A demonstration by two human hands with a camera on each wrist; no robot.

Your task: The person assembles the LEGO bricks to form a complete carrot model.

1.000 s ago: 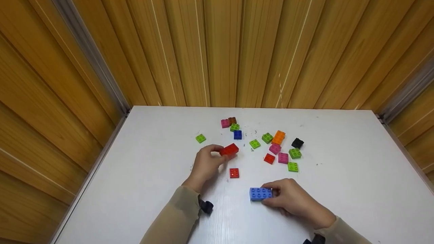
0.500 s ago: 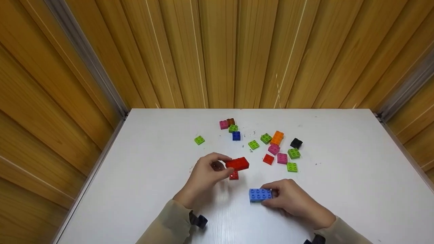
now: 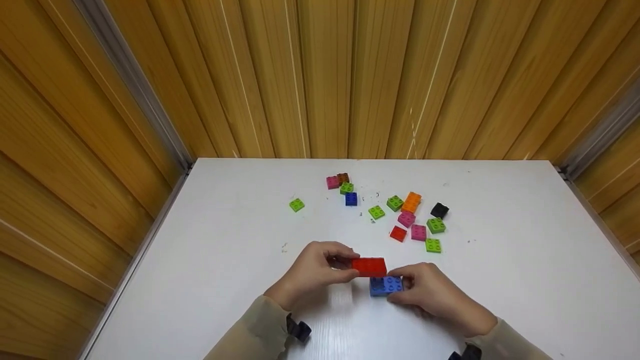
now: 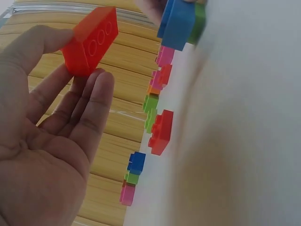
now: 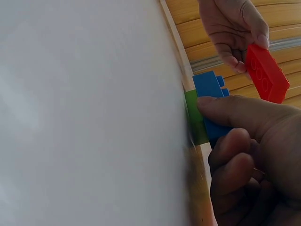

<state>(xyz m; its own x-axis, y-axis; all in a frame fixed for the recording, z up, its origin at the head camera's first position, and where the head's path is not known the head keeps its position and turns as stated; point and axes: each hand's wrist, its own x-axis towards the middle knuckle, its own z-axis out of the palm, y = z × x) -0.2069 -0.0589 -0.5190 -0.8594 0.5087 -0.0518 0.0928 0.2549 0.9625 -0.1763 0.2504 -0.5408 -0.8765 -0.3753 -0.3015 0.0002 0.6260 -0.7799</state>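
Note:
My left hand (image 3: 316,270) pinches a long red building brick (image 3: 369,267) by its left end, between thumb and fingers. Its hollow underside, with round tubes, shows in the left wrist view. My right hand (image 3: 434,294) grips the right end of a blue building brick (image 3: 391,285), studs up. In the right wrist view a green brick (image 5: 193,112) sits directly beneath the blue one, low at the table. The red brick is held above the blue brick's studs, apart from them in the right wrist view. A small red brick (image 4: 161,133) stands near my left hand, hidden in the head view.
Loose bricks lie farther back on the white table (image 3: 225,240): an orange one (image 3: 411,202), a black one (image 3: 439,210), a dark blue one (image 3: 351,199), plus several pink and green ones. Wood-patterned panels (image 3: 325,80) enclose the table at the back and sides.
My left hand has brought the red brick right and towards me, from among the loose bricks to over the blue brick. The right hand has stayed put with its bricks.

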